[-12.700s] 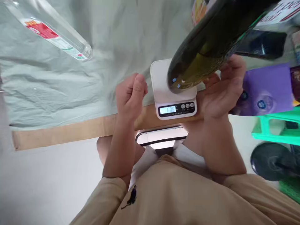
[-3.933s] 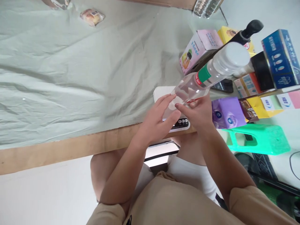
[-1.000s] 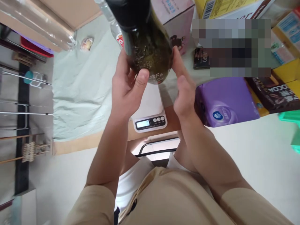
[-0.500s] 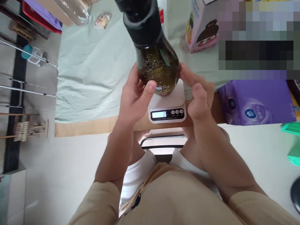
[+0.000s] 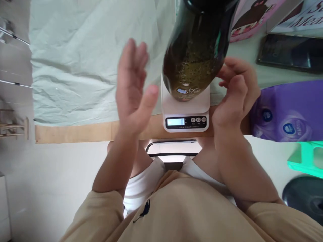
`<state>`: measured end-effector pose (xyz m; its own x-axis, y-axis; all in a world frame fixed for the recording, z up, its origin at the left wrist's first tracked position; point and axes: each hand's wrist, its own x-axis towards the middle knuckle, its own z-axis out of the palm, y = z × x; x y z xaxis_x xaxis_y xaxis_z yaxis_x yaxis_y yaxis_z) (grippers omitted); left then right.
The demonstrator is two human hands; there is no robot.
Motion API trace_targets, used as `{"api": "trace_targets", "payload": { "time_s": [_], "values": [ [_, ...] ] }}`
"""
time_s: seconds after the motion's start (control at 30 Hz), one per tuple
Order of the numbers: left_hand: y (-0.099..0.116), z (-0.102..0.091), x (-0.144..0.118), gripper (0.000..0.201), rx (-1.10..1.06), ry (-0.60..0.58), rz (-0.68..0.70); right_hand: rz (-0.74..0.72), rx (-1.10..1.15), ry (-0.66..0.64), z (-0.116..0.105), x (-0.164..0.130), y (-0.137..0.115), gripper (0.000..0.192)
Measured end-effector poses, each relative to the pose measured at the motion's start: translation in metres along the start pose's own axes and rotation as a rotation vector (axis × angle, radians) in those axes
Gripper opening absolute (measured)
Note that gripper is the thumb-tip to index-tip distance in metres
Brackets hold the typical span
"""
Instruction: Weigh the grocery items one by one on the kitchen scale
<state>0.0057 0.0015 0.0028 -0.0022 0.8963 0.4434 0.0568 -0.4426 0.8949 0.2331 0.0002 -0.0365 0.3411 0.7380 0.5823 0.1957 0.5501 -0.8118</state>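
A large dark green pump bottle [image 5: 195, 64] rests on a white digital scale [image 5: 185, 107], its top cut off by the upper edge of the view. The scale's display is lit; its digits are hard to make out. To the left of the bottle, my left hand [image 5: 133, 87] is open and holds nothing, thumb apart from the blurred fingers. My right hand [image 5: 233, 90] is at the bottle's right side, fingers loosely bent and apart. Its fingertips are close to the bottle; whether they touch it I cannot tell.
A purple tissue pack [image 5: 290, 111] lies at the table's right edge. Behind it are a dark phone [image 5: 292, 52] and a pink box [image 5: 254, 20]. Pale green cloth [image 5: 88, 67] covers the table. A green stool [image 5: 306, 158] stands on the floor at right.
My left hand has let go of the bottle and moved away to the left. My right hand has drawn slightly off its side. The view has shifted, too.
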Motion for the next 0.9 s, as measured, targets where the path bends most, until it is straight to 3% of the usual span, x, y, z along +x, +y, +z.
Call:
{"api": "trace_targets", "payload": {
  "time_s": [0.07,0.17,0.3,0.63,0.8,0.9],
  "values": [
    [-0.013,-0.012,-0.013,0.05,0.054,0.215,0.043,0.013,-0.009,0.047,0.0,0.0,0.007,0.037],
    [-0.023,-0.022,-0.026,0.038,0.138,0.358,-0.005,0.006,-0.038,0.056,-0.005,0.0,0.015,0.037],
    [-0.023,-0.027,-0.022,0.009,0.142,0.333,-0.051,-0.045,-0.081,0.036,-0.009,0.005,0.017,0.034],
    [-0.02,-0.034,-0.028,0.056,0.204,0.102,-0.029,-0.099,-0.16,0.013,-0.009,0.011,0.019,0.027],
    [-0.027,-0.03,-0.025,0.029,0.122,0.166,-0.016,-0.125,-0.132,0.002,-0.007,0.011,0.018,0.027],
    [-0.029,-0.026,-0.027,0.033,0.099,0.174,0.012,-0.093,-0.118,0.017,-0.006,0.01,0.018,0.032]
  ]
}}
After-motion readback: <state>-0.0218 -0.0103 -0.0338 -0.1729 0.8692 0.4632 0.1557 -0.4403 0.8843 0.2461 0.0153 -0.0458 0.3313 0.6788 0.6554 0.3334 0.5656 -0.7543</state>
